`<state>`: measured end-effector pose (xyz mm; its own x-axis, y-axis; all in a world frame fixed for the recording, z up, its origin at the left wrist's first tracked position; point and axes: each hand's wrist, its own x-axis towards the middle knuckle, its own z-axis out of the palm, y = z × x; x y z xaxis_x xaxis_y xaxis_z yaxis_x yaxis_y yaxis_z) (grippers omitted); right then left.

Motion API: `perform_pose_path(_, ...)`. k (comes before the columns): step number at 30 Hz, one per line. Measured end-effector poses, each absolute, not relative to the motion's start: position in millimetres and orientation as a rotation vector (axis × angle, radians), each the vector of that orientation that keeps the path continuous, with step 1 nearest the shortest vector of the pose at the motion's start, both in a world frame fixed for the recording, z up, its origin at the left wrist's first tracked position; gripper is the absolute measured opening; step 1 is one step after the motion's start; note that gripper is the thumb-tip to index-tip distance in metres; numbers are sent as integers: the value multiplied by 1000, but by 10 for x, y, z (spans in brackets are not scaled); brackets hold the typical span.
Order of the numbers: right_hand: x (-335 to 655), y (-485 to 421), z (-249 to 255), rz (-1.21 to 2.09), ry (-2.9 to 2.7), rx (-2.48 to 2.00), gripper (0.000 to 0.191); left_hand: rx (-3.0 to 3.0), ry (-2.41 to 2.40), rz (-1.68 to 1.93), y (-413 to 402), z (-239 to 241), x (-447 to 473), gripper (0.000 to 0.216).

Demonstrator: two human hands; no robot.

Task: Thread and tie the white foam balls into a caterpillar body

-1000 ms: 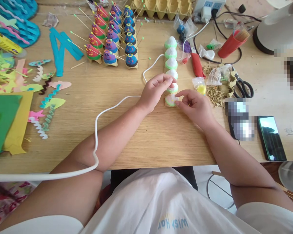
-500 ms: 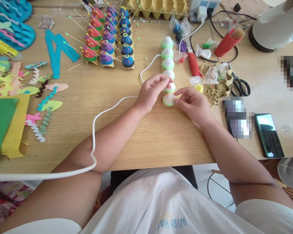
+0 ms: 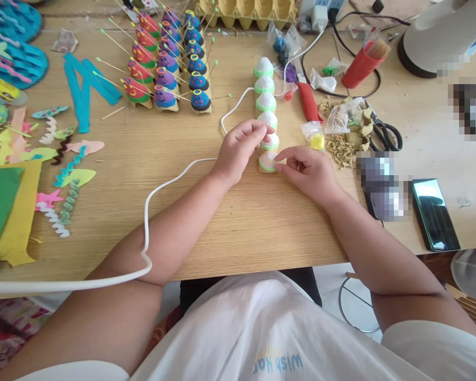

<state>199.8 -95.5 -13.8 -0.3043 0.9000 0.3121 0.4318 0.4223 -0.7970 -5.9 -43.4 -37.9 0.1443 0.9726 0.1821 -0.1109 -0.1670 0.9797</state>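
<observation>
A strip of egg-carton cups (image 3: 266, 103), coated in white with light green rims, runs away from me down the middle of the table. My left hand (image 3: 240, 151) is over the strip's left side, thumb and fingers pinched above the nearer cups; whatever they hold is too small to make out. At the strip's near end, my right hand (image 3: 311, 172) has its thumb and index finger curled together against the right side of the front cup (image 3: 268, 160). Small yellow and pink specks mark that cup. A tiny yellow bit shows among the right fingers.
Painted egg-carton caterpillars (image 3: 166, 79) with pin-like feelers stand left of centre. A white cable (image 3: 146, 211) crosses my left forearm. To the right are a yellow clay packet (image 3: 316, 140), wood shavings (image 3: 341, 151), scissors (image 3: 386, 136), a red cutter (image 3: 310, 102) and a phone (image 3: 435, 214).
The whole view has shifted a little, so the table things sit slightly further left. My right fingers have moved slightly at the front cup; the left hand keeps its pinch.
</observation>
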Motion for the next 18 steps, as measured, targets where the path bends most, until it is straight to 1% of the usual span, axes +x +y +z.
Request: perform_pose_path(18,1976,-895,-194,690,-1981,-1122,9,1354,940,1264,-426,-417,-67,39)
